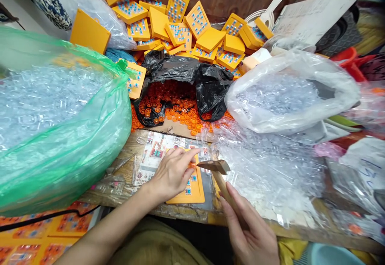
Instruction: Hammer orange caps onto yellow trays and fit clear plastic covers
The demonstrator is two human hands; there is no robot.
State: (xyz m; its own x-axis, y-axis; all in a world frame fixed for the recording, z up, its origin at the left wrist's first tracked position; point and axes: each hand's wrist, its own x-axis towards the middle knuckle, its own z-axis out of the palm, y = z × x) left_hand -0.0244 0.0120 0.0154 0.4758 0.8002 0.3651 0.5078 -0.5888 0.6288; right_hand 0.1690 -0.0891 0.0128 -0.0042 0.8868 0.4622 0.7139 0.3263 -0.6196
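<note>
My right hand [248,229] is wrapped round the wooden handle of a hammer [223,186]. The hammer's metal head is raised above the bench, just right of my left hand [173,172]. That left hand is bent over a yellow plastic board [197,194] lying flat, its thumb and forefinger closed about a small orange ring [191,165]. Whether the ring touches the board cannot be made out. Small blue and clear pieces [188,191] sit in the board, and my fingers hide its upper left part. Printed paper [150,152] lies under it.
A black bag [180,68] spills orange rings [192,120] behind the board. Clear plastic parts fill a green bag [99,136] at left and a white bag [255,116] at right, with more loose parts [264,168] below. Yellow boards [210,40] are heaped at the back.
</note>
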